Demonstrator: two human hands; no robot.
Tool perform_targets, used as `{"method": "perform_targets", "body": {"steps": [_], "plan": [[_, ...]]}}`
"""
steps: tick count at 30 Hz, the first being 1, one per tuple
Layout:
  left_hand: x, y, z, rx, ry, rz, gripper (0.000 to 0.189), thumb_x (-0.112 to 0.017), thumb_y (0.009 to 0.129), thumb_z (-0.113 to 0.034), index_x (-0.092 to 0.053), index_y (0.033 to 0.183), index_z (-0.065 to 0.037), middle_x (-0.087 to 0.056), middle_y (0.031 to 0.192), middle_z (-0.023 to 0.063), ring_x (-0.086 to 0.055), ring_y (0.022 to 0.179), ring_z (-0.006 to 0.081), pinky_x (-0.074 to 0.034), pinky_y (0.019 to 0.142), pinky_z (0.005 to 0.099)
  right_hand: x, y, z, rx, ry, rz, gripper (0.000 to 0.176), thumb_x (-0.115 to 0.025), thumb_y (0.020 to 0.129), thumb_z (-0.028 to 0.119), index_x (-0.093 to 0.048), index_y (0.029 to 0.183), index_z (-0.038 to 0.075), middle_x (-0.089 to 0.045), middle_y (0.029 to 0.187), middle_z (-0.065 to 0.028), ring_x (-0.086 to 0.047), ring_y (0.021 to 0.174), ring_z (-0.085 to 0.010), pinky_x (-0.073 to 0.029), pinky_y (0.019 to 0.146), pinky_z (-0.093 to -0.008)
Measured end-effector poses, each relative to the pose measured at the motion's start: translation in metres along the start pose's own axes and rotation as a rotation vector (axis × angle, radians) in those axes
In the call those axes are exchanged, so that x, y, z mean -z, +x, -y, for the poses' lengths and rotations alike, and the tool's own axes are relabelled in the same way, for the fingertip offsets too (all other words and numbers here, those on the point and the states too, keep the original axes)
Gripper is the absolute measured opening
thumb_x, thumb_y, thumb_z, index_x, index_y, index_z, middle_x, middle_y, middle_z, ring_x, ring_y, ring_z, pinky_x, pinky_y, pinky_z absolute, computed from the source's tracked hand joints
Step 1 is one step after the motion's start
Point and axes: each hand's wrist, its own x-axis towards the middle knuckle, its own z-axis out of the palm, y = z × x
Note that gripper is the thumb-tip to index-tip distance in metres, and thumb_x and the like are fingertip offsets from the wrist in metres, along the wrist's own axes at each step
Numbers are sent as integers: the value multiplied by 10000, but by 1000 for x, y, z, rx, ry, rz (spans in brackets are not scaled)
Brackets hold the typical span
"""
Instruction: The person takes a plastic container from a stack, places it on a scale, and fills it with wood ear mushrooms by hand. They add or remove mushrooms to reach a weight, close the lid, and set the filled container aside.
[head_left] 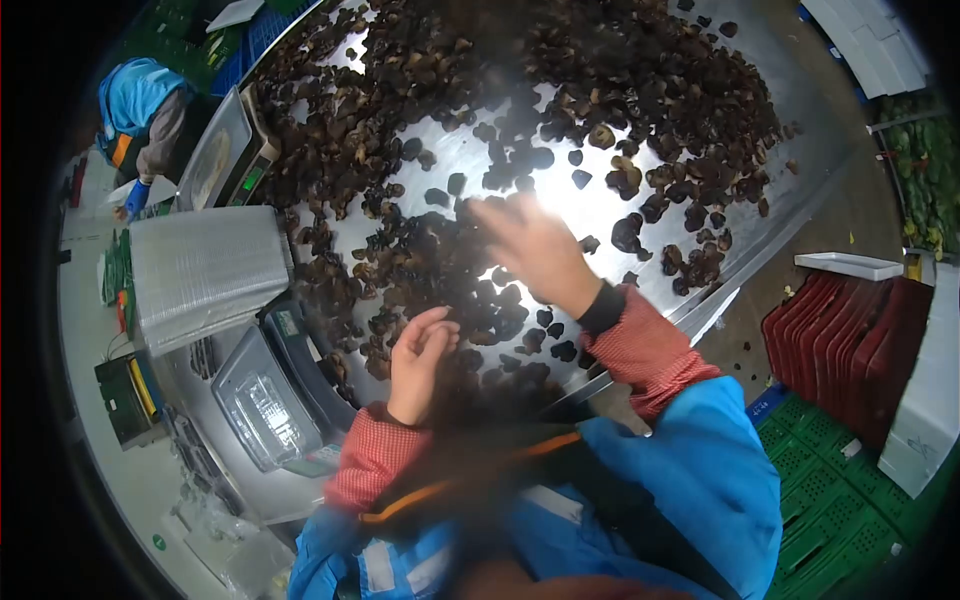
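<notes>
Dark brown, cap-shaped pieces that look like mushrooms (640,70) lie spread over a shiny metal table (430,135). My left hand (420,365) is at the near side of the table, beside the loose pieces. Its fingers are curled in towards the thumb, and I cannot make out anything between them. My right hand (540,250) reaches over the middle of the table, above a thinner scatter of pieces. Its fingers are stretched out and apart, blurred by motion, with nothing visible in them. A dark smudge blurs part of the view around both hands.
A weighing scale (310,375) and a stack of clear plastic trays (210,265) stand at left. Beyond them is another scale (255,175), near a person in blue (145,100). At right are stacked red trays (835,345), green crates (820,490) and a white tray (848,265).
</notes>
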Motion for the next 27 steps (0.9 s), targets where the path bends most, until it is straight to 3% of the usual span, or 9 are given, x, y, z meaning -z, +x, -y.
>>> {"method": "perform_targets", "body": {"steps": [2,5,8,11,16,21,24,26,27], "plan": [[5,-1,5,-1,-3,-24,280,-591,970,-96,-581,1239,-21,-677,1034,43,-619,929,98,-499,849,240,17,9,-11,-134,145,-94,625,-735,813,267,-496,1378,148,-542,1087,-124,-560,973,-292,-494,831,-387],[14,-3,13,7,-13,-51,281,-593,969,-98,-582,1239,-21,-678,1033,43,-620,928,100,-498,850,242,53,41,-56,-317,-123,-214,657,-749,808,318,-487,1374,112,-573,1044,-163,-572,940,-327,-486,828,-407],[16,-5,17,-9,1,-43,285,-591,970,-100,-581,1244,-26,-678,1038,43,-620,928,102,-497,853,247,43,59,-95,-371,-502,-139,711,-674,824,545,-503,1389,149,-570,1111,-167,-573,987,-341,-479,839,-433],[12,-5,17,-28,40,-26,289,-567,989,-124,-566,1261,-28,-678,1052,53,-628,933,109,-505,853,255,2,59,-63,-348,-422,189,704,-634,797,632,-530,1338,194,-549,1161,-167,-537,1091,-319,-446,892,-433],[14,0,18,-89,49,-33,291,-564,992,-119,-562,1266,-21,-678,1065,55,-628,943,111,-505,846,252,-58,5,58,16,-165,367,528,-609,895,394,-528,1348,135,-551,1181,-123,-502,1121,-324,-417,970,-462],[37,12,7,-235,225,-210,326,-624,934,-68,-584,1252,-13,-654,1126,53,-609,1034,125,-479,914,257,-37,-24,87,143,52,127,627,-758,753,308,-563,1337,189,-538,1176,-158,-517,1091,-355,-418,923,-455],[51,24,-1,-407,568,-265,562,-727,806,-52,-527,1332,-59,-591,1219,110,-576,1138,228,-456,968,349,4,-29,67,-94,49,101,772,-842,667,335,-541,1352,147,-549,1144,-185,-549,1016,-370,-453,866,-456],[55,30,-13,-519,987,-217,779,-788,712,-99,-443,1410,-110,-527,1289,158,-502,1209,325,-401,1032,418,23,-36,45,-108,-245,89,947,-881,626,337,-432,1437,144,-523,1119,-205,-581,947,-337,-501,782,-429],[56,34,-11,-564,1046,-146,948,-831,646,-99,-359,1467,-119,-492,1335,171,-433,1265,372,-346,1086,431,28,-40,35,-203,-268,211,971,-884,621,349,-417,1449,148,-516,1115,-200,-587,942,-335,-512,774,-422]]}}
